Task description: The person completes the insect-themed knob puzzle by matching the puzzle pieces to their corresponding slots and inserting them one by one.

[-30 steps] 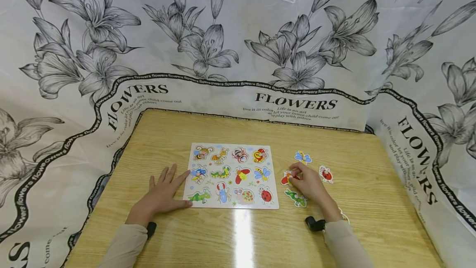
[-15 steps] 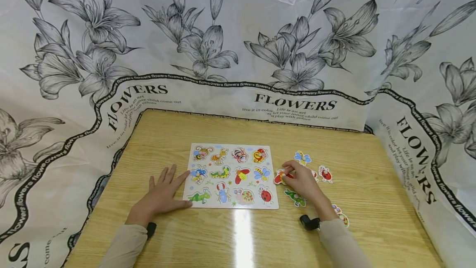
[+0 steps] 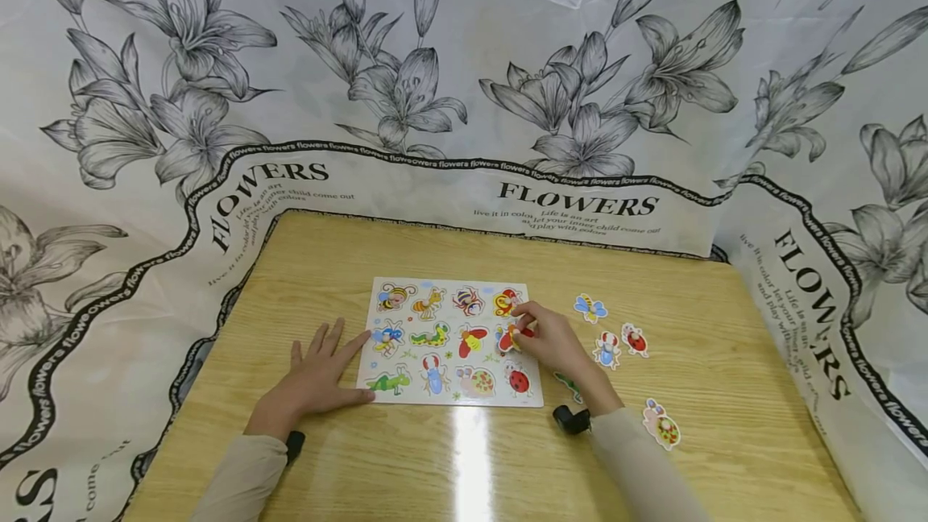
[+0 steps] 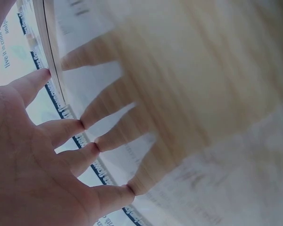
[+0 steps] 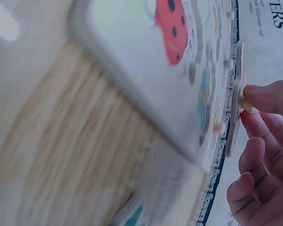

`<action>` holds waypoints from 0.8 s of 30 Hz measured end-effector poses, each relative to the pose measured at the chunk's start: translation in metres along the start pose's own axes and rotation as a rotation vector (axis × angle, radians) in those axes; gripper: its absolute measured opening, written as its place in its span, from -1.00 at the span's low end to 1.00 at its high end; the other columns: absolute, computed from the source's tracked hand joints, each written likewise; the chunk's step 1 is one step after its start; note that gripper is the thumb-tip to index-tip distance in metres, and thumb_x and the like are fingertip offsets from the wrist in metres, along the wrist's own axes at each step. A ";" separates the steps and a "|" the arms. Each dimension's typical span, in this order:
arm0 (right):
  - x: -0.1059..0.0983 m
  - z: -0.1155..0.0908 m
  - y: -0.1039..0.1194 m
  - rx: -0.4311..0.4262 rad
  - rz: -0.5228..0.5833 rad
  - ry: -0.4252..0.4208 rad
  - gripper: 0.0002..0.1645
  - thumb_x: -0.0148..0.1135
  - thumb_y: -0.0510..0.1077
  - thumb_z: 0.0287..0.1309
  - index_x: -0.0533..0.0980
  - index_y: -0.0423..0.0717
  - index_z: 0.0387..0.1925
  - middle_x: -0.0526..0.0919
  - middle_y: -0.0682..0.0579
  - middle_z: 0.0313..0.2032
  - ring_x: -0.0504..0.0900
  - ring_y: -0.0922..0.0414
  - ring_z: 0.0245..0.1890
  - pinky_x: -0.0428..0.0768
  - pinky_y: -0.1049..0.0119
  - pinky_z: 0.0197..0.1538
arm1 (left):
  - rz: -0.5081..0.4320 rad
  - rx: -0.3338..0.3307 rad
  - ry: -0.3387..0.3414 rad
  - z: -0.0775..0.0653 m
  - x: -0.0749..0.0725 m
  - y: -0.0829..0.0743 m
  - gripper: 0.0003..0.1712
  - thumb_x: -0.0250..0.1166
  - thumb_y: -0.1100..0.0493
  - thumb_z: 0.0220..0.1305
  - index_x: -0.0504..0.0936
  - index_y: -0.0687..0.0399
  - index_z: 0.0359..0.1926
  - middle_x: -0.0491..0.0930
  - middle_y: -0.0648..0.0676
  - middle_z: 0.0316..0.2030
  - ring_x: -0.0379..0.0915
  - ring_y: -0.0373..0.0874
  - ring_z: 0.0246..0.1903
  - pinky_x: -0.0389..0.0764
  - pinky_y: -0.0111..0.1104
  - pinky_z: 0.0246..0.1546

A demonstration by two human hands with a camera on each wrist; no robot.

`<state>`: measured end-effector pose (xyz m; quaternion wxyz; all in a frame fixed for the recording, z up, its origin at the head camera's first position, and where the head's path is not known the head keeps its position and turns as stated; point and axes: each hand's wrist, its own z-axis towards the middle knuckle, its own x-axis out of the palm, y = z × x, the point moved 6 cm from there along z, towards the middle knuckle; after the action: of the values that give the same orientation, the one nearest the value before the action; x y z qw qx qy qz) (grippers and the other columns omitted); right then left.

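A white puzzle board (image 3: pixel 500 401) with printed insects lies on the wooden table. My left hand (image 3: pixel 319 377) lies palm down with spread fingers, its thumb and index finger at the board's left edge. In the left wrist view, the thumb (image 4: pixel 35 84) meets the board's side (image 4: pixel 49 47). Over the board's right part, my right hand (image 3: pixel 561 345) pinches a red insect puzzle piece (image 3: pixel 506 338). The right wrist view shows thumb and finger on its small wooden knob (image 5: pixel 246 104), the piece edge-on above the board. It overlaps the printed blue-winged bee in the head view.
Right of the board lie loose pieces: a blue-winged bee (image 3: pixel 590 308), a ladybug (image 3: pixel 635 340), a blue beetle (image 3: pixel 606 350) and a snail (image 3: pixel 662 424). My right wrist partly hides a green insect piece (image 3: pixel 568 385). Flower-printed cloth (image 3: pixel 435 184) walls the table's back and sides.
My right hand has carried the red insect piece leftward from among the loose pieces to over the board. The blue beetle and snail pieces now show fully. My left hand has stayed put.
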<state>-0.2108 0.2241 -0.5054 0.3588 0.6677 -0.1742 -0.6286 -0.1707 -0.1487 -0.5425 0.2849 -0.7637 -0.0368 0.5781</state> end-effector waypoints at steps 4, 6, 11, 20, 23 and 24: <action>0.011 0.009 0.012 -0.035 -0.007 0.025 -0.60 0.37 -0.32 0.15 0.55 -0.23 0.05 0.62 0.07 -0.30 0.37 0.22 -0.60 0.38 0.36 -0.51 | -0.001 0.000 0.003 0.001 0.000 0.000 0.19 0.38 -0.47 0.04 0.13 -0.14 0.58 -0.20 0.38 0.54 -0.39 0.42 0.48 -0.38 0.50 0.20; 0.015 0.013 0.017 -0.037 -0.014 0.040 -0.60 0.37 -0.32 0.15 0.56 -0.23 0.05 0.62 0.09 -0.30 0.38 0.22 -0.58 0.40 0.35 -0.48 | 0.001 0.000 0.007 0.001 0.000 0.001 0.19 0.38 -0.47 0.04 0.12 -0.15 0.58 -0.21 0.37 0.54 -0.40 0.41 0.48 -0.38 0.50 0.20; 0.028 0.020 0.029 -0.032 -0.021 0.088 -0.61 0.36 -0.29 0.18 0.56 -0.22 0.07 0.62 0.08 -0.29 0.38 0.23 -0.59 0.41 0.34 -0.46 | 0.003 0.001 0.007 0.002 0.000 0.002 0.20 0.37 -0.48 0.04 0.12 -0.15 0.58 -0.22 0.38 0.54 -0.40 0.41 0.48 -0.38 0.50 0.20; 0.045 0.027 0.037 -0.066 -0.046 0.142 -0.64 0.32 -0.27 0.23 0.56 -0.14 0.07 0.63 0.11 -0.26 0.48 0.21 -0.50 0.49 0.28 -0.37 | -0.013 -0.005 0.011 0.000 0.000 0.000 0.18 0.40 -0.43 0.05 0.12 -0.14 0.58 -0.22 0.36 0.54 -0.40 0.40 0.48 -0.38 0.49 0.21; 0.050 0.030 0.037 -0.074 -0.055 0.156 -0.64 0.32 -0.28 0.24 0.56 -0.13 0.07 0.64 0.11 -0.25 0.52 0.20 -0.43 0.51 0.27 -0.34 | -0.016 -0.001 0.009 0.000 0.000 -0.001 0.18 0.40 -0.43 0.05 0.13 -0.14 0.58 -0.22 0.37 0.54 -0.39 0.41 0.48 -0.38 0.49 0.21; 0.051 0.030 0.038 -0.081 -0.059 0.157 -0.64 0.32 -0.29 0.24 0.56 -0.14 0.07 0.64 0.10 -0.25 0.52 0.20 -0.42 0.52 0.26 -0.33 | -0.017 -0.002 0.010 0.000 0.000 -0.001 0.18 0.40 -0.43 0.05 0.13 -0.14 0.58 -0.22 0.37 0.54 -0.39 0.41 0.48 -0.38 0.49 0.21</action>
<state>-0.2240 0.1557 -0.5139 0.3792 0.7049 -0.1001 -0.5910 -0.1706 -0.1479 -0.5416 0.2890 -0.7665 -0.0424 0.5720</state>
